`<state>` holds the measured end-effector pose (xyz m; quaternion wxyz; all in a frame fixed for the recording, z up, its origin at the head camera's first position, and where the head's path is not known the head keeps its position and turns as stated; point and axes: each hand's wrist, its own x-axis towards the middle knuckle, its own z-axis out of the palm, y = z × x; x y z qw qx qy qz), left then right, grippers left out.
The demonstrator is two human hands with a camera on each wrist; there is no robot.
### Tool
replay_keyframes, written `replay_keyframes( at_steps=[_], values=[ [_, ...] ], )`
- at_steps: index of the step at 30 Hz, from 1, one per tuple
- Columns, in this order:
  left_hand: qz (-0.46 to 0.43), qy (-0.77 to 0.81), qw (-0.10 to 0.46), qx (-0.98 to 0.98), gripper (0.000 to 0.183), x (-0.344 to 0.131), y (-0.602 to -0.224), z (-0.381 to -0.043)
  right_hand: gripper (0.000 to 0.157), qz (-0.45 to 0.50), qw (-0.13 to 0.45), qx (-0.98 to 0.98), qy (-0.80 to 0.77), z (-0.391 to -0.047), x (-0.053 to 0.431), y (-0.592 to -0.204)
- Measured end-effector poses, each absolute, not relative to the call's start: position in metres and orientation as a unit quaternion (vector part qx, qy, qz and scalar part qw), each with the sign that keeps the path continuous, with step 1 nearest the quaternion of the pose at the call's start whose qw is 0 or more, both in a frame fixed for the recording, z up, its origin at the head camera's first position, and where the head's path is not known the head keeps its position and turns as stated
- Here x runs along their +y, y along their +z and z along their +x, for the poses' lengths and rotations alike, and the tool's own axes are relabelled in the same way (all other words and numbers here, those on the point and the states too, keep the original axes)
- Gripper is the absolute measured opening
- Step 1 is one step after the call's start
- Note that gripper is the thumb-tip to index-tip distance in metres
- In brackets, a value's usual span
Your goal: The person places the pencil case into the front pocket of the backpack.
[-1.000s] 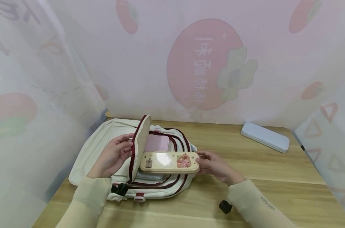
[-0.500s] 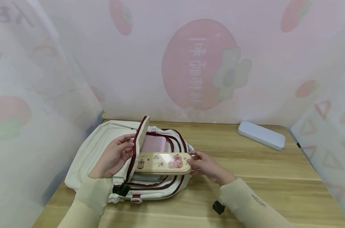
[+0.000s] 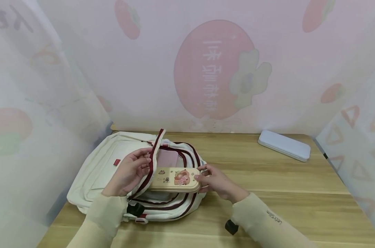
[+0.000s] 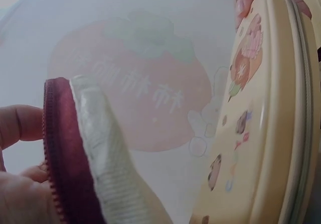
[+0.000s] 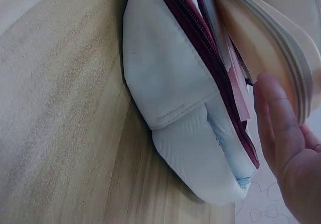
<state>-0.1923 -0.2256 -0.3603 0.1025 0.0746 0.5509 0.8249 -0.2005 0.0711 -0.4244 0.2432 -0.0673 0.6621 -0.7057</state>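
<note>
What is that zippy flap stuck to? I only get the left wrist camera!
Observer: The flap is part of a white backpack, which lies on a wooden table.
Operator: Ooh! Is anything in there besides the cream case that I can see?
Observer: Yes, a flat pink thing shows in the open part of the backpack. I can't tell exactly what it is.
Operator: And is there another case somewhere?
Observer: There is a pale blue case lying at the far right of the table, apart from the backpack.
</note>
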Motion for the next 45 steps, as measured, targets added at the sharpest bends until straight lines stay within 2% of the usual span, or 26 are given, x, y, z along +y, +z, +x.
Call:
replay_keyframes(
  at_steps=[12,24,34,45],
  values=[
    [0.055,0.831,0.107,0.544,0.031,-0.216,-0.362,-0.196,0.044,-0.071,0.255,0.667,-0.697,-0.208,0.072,-0.42],
    [0.036,0.816,0.112,0.566,0.028,-0.213,-0.359,-0.196,0.041,-0.071,0.263,0.679,-0.682,-0.211,0.041,-0.419],
    [0.074,0.836,0.116,0.532,0.028,-0.214,-0.361,-0.197,0.042,-0.063,0.242,0.693,-0.676,-0.213,0.016,-0.423],
    [0.073,0.831,0.119,0.539,0.029,-0.211,-0.36,-0.197,0.039,-0.051,0.244,0.687,-0.683,-0.206,-0.005,-0.424]
  ],
)
